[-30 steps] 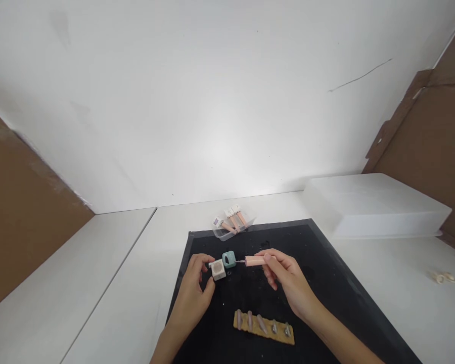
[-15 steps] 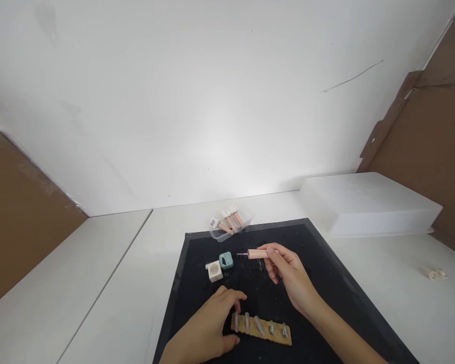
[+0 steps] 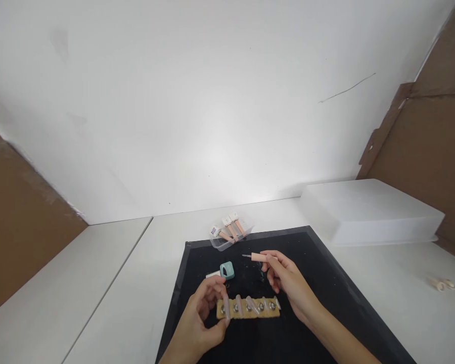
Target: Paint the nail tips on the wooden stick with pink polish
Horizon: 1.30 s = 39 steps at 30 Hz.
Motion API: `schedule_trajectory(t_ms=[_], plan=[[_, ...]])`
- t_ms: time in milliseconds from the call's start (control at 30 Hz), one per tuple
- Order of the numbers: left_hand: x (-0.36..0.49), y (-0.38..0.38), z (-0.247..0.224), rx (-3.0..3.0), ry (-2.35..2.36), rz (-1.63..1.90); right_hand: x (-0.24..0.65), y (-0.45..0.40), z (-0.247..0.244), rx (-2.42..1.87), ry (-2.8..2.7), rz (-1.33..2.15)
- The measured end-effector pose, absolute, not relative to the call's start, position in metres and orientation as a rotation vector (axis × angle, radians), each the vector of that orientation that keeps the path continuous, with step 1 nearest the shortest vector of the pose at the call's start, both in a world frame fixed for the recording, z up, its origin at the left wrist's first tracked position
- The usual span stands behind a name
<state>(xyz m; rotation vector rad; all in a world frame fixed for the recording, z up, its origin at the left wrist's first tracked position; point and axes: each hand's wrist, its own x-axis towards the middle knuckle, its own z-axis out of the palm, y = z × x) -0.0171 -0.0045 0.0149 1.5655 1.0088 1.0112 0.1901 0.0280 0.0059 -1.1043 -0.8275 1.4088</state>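
White wall (image 3: 212, 101) rises behind your bench (image 3: 136, 263), whose black mat (image 3: 258, 338) carries the tan nail-display strip (image 3: 246, 314). At that strip's left end, your left hand (image 3: 208, 316) has its grip pinched on the leftmost false nail (image 3: 226, 306). Beyond the same end sits a teal square-bodied bottle (image 3: 227, 270); farther back, a clear tray (image 3: 222, 246) holds peach-handled polish bottles (image 3: 229, 230). Right of and beyond the strip, your right hand's (image 3: 284, 273) grip is closed on a peach brush cap (image 3: 258, 257), bristles pointing left. Well right of the strip are a translucent white bin (image 3: 375, 210) and, farther right, small cream pieces (image 3: 441, 284).
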Motion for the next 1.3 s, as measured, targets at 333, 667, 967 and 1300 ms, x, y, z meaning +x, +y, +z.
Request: schedule_trajectory(t_ms=[333, 667, 967, 1300], plan=[[-0.007, -0.004, -0.001, 1.244, 0.92, 1.148, 0.171, 0.01, 0.007, -0.975, -0.456, 1.568], [0.014, -0.018, -0.012, 0.998, 0.896, 1.128, 0.164, 0.005, 0.007, -0.961, -0.4, 1.488], [0.025, -0.027, -0.009, 0.987, 0.857, 0.997, 0.16, -0.003, 0.008, -0.891, -0.39, 1.604], [0.013, -0.027, -0.001, 1.007, 0.943, 1.038, 0.192, 0.009, 0.028, -0.73, -0.576, 1.434]])
